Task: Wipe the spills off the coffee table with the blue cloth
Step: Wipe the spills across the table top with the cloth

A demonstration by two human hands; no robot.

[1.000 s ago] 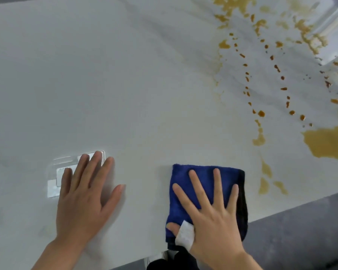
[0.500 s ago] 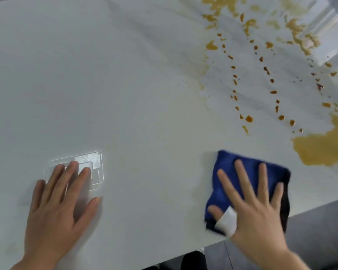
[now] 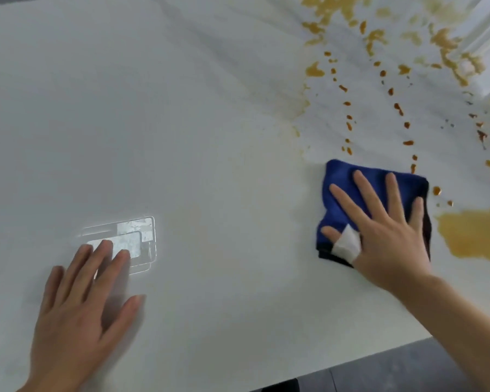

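Right hand [image 3: 385, 236] flat on the folded blue cloth [image 3: 340, 193], fingers straight and spread, pressing it onto the white marble coffee table [image 3: 210, 123]; white bandage [image 3: 347, 244] wrapped on the thumb. Cloth sits right of centre, near the table's front edge, just beside the big amber puddle [image 3: 473, 236] on its right. Trails of amber drops [image 3: 348, 125] run from the cloth's far edge toward the top right. Left hand [image 3: 79, 315] lies flat on bare tabletop at lower left, fingers straight, fingertips over a bright rectangular reflection [image 3: 136, 239].
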